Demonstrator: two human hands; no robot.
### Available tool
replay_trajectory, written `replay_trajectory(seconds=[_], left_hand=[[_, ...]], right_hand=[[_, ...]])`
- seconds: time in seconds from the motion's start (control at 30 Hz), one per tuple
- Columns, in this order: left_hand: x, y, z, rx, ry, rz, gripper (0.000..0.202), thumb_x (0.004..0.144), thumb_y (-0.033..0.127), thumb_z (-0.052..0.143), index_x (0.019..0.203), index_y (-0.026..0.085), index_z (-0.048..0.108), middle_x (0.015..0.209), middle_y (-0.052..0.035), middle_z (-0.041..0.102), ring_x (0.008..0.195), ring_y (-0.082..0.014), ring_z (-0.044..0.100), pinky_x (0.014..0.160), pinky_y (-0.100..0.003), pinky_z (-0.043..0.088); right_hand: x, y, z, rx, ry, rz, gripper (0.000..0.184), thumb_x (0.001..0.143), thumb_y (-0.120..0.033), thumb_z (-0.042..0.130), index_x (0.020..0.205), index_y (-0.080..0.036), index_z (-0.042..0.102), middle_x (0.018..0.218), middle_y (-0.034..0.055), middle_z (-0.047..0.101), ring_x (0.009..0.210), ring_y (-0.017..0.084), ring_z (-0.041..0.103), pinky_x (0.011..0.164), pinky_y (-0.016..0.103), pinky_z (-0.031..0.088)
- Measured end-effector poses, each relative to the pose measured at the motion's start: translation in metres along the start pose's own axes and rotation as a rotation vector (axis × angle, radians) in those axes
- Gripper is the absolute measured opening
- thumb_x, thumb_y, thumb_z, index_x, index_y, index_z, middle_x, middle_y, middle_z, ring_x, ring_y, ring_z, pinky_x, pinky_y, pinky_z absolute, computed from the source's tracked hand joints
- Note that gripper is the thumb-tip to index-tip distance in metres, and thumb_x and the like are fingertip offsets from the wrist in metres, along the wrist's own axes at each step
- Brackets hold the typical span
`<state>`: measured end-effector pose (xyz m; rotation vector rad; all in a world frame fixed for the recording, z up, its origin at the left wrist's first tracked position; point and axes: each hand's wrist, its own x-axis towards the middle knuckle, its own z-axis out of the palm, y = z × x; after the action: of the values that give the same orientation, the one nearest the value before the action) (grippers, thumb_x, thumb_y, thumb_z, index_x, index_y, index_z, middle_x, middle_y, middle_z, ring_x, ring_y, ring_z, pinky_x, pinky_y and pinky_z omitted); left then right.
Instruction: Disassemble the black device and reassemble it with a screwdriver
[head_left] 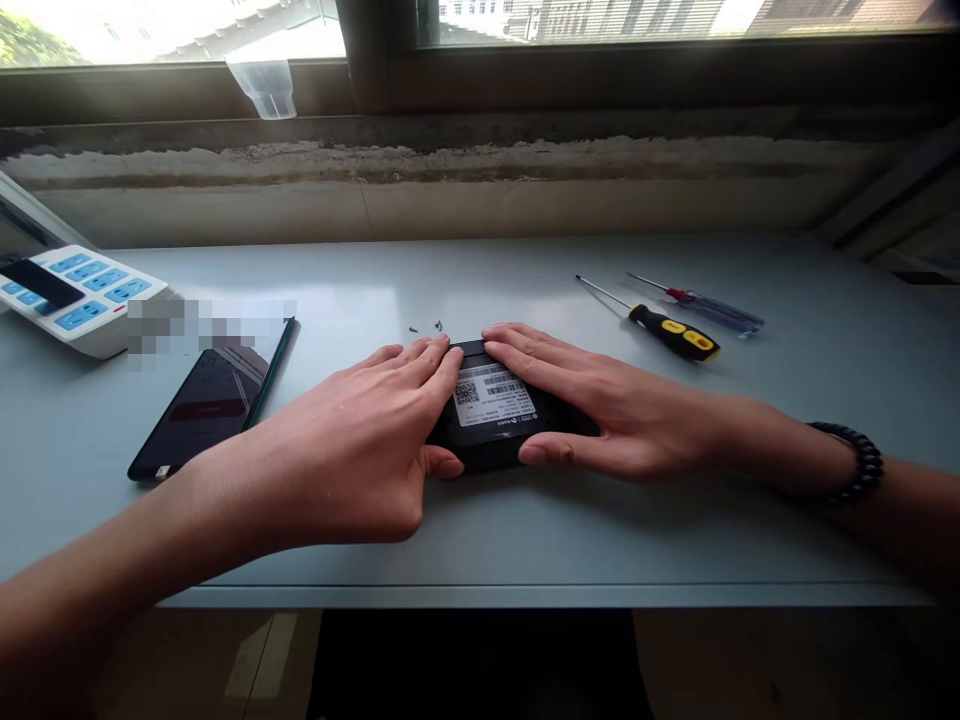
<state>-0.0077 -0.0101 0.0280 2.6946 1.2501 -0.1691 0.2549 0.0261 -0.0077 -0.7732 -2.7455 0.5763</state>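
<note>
A small black box with a white barcode label lies flat on the pale table, near its front edge. My left hand covers its left side, fingers together over the top edge and thumb against the front. My right hand covers its right side the same way, thumb at the front. Both hands clasp the box between them. Two tiny screws lie just behind the fingertips.
A black-and-yellow screwdriver and a clear-handled screwdriver lie at the back right. A dark phone rests at the left, with a white and blue power strip behind it. A window sill and wall run along the back.
</note>
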Motion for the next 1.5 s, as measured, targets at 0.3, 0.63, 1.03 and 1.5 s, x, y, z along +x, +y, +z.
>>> replay_trajectory(seconds=[0.3, 0.63, 1.03, 1.5], left_hand=[[0.003, -0.001, 0.002, -0.015, 0.035, 0.008, 0.083, 0.088, 0.040, 0.047, 0.158, -0.003, 0.031, 0.166, -0.0242, 0.028, 0.156, -0.0361, 0.026, 0.125, -0.051, 0.032], [-0.001, -0.002, 0.004, -0.034, 0.094, 0.005, 0.080, 0.089, 0.044, 0.046, 0.157, 0.002, 0.037, 0.165, -0.0220, 0.034, 0.152, -0.0346, 0.038, 0.120, -0.045, 0.042], [-0.002, -0.007, 0.009, -0.073, 0.145, -0.005, 0.084, 0.092, 0.057, 0.044, 0.156, 0.003, 0.041, 0.165, -0.0209, 0.035, 0.149, -0.0399, 0.040, 0.120, -0.051, 0.042], [0.005, 0.000, 0.027, -0.084, 0.341, 0.049, 0.082, 0.098, 0.065, 0.044, 0.152, 0.003, 0.045, 0.159, -0.0204, 0.045, 0.149, -0.0384, 0.041, 0.122, -0.053, 0.039]], right_hand=[[0.000, -0.002, -0.001, -0.027, 0.010, -0.001, 0.093, 0.097, -0.068, 0.044, 0.157, 0.002, 0.036, 0.166, 0.0252, 0.027, 0.158, 0.035, 0.021, 0.128, 0.053, 0.026], [-0.001, 0.000, -0.002, -0.002, 0.022, -0.004, 0.093, 0.095, -0.066, 0.051, 0.157, 0.003, 0.035, 0.166, 0.0246, 0.024, 0.158, 0.037, 0.021, 0.129, 0.056, 0.024], [-0.002, 0.028, -0.022, 0.245, -0.096, 0.079, 0.111, 0.077, -0.065, 0.076, 0.162, -0.010, 0.029, 0.169, 0.0136, 0.025, 0.158, 0.032, 0.025, 0.131, 0.048, 0.022], [-0.002, 0.024, -0.020, 0.280, -0.092, 0.079, 0.112, 0.078, -0.062, 0.076, 0.161, -0.005, 0.027, 0.169, 0.0177, 0.020, 0.159, 0.033, 0.019, 0.132, 0.048, 0.017]])
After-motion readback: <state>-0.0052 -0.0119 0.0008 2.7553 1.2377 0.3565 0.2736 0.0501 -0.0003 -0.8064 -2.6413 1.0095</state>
